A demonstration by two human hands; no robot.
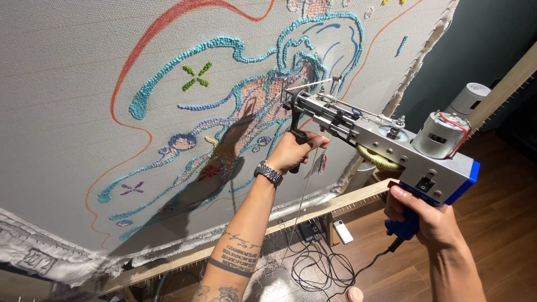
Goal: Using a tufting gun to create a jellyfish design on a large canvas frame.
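Observation:
A metal tufting gun (369, 137) with a blue back plate and a round grey motor points its needle end at a stretched pale cloth (67, 112). My left hand (293, 150), a watch on its wrist, is shut on the gun's black front handle. My right hand (422, 221) is shut on the blue rear grip below the motor. The needle tip sits against a pink tufted patch ringed by teal yarn lines (224, 45). A thin yarn strand runs down from the gun past my left hand.
The cloth is pinned to a wooden frame (335, 204) and carries orange outlines, a green cross and blue swirls. Black cable loops (319, 268) and a small white device lie on the wooden floor below. A white cylinder (467, 98) stands by the dark wall at right.

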